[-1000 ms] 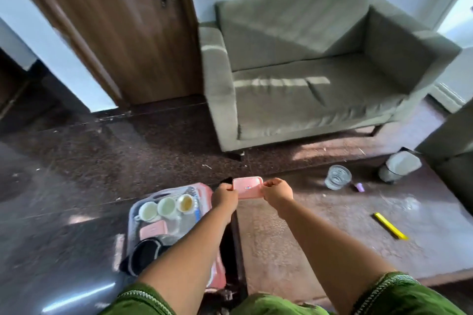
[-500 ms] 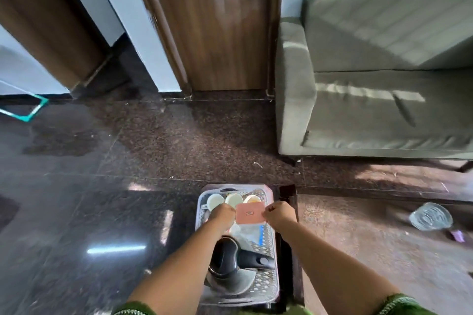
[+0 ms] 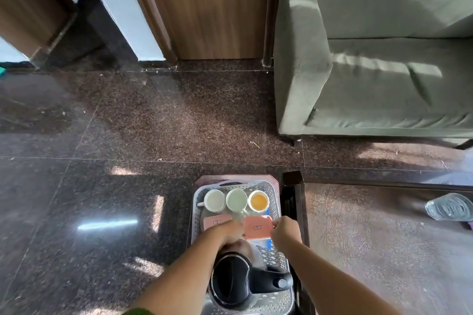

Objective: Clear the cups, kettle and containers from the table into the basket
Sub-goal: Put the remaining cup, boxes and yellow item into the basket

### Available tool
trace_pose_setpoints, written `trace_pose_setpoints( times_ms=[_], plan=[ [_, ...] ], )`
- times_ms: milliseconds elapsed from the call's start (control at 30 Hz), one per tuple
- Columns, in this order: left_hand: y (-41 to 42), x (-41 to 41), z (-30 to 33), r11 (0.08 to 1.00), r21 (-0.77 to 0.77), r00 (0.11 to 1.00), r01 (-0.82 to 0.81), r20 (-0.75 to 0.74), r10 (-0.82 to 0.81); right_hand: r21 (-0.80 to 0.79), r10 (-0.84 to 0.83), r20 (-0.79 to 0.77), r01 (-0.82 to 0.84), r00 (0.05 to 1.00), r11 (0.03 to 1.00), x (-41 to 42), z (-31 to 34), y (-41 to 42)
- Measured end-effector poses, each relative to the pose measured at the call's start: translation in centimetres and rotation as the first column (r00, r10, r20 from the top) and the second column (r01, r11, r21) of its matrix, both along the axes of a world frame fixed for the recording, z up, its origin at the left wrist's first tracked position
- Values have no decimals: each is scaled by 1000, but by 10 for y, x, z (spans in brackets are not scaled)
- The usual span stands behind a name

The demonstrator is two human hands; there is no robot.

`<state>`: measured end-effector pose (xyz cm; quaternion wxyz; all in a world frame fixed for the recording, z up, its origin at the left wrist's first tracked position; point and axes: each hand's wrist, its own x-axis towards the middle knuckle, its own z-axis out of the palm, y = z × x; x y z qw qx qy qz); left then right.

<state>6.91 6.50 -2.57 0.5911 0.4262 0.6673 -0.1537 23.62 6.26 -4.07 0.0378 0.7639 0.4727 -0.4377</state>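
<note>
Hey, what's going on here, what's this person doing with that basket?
A person is clearing a table into a perforated grey basket on the floor. Both the left hand and right hand hold a pink container by its ends, over the basket. Already inside are three cups, another pink container and a black kettle. A clear glass is on the table, not yet packed.
</note>
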Motion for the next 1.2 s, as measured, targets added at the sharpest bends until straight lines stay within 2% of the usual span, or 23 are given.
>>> trace_pose_setpoints(
  times_ms=[133,233,333,567,733,800,867,1000,1133,1200],
  plan=[
    [4,0,-19,996,-32,995,87,45,-86,16,9,13,-9,1000,1000,-12,-5,-3],
    [7,2,-19,997,-76,999,9,50,-6,26,-23,-22,24,999,999,-20,-12,-4],
    [8,-1,-23,994,-110,998,13,61,-6,13,-79,-39,79,996,997,-25,-17,-7],
    [5,-2,-17,998,-51,998,-19,65,23,-11,48,27,-48,998,999,-23,-4,-4],
    [3,-5,-6,998,55,999,-30,29,28,63,169,101,-176,980,982,-15,16,-1],
    [2,-4,0,993,70,993,-99,76,93,122,168,99,-179,981,976,-10,29,3],
    [4,1,23,975,126,983,-181,52,176,174,163,83,-175,983,969,-4,42,9],
    [17,17,64,941,339,982,-3,-178,67,274,139,43,-146,989,950,13,68,13],
    [21,48,88,892,446,969,71,-243,44,369,68,-2,-62,998,927,36,91,13],
    [20,72,99,814,549,951,191,-309,-15,407,0,-16,6,1000,914,56,101,9]
  ],
)
